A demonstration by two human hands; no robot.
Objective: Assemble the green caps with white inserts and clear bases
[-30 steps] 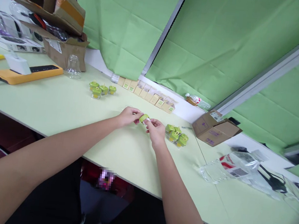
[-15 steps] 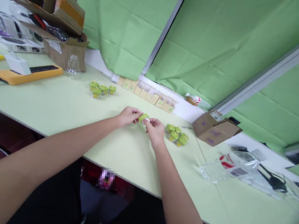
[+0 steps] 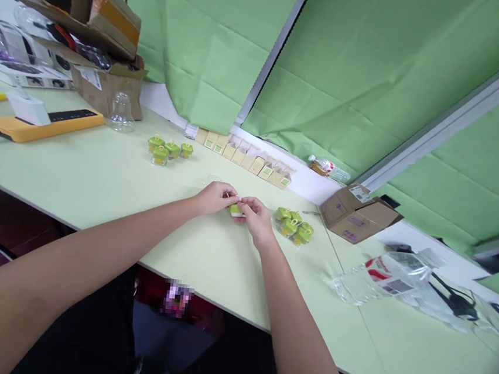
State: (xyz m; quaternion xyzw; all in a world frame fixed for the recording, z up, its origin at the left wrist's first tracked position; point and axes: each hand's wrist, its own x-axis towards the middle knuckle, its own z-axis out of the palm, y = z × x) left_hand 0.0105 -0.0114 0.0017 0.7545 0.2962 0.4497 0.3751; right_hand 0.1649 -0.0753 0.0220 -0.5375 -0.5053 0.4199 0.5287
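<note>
Both my hands, left hand (image 3: 215,198) and right hand (image 3: 257,218), have fingers pinched on a small green lid (image 3: 235,211), mid-table, just above or on the pale table (image 3: 191,246), can't tell which. Green-lidded tubs sit in two groups: near right group (image 3: 290,227), just beside my right hand; far left group (image 3: 160,154), well apart. Lid looks light, probably stiff plastic, smooth so maybe slippery, not very fragile. Best hold, I'd say: thumb and fingertips on opposite rim edges, light squeeze. Underside hidden.
</note>
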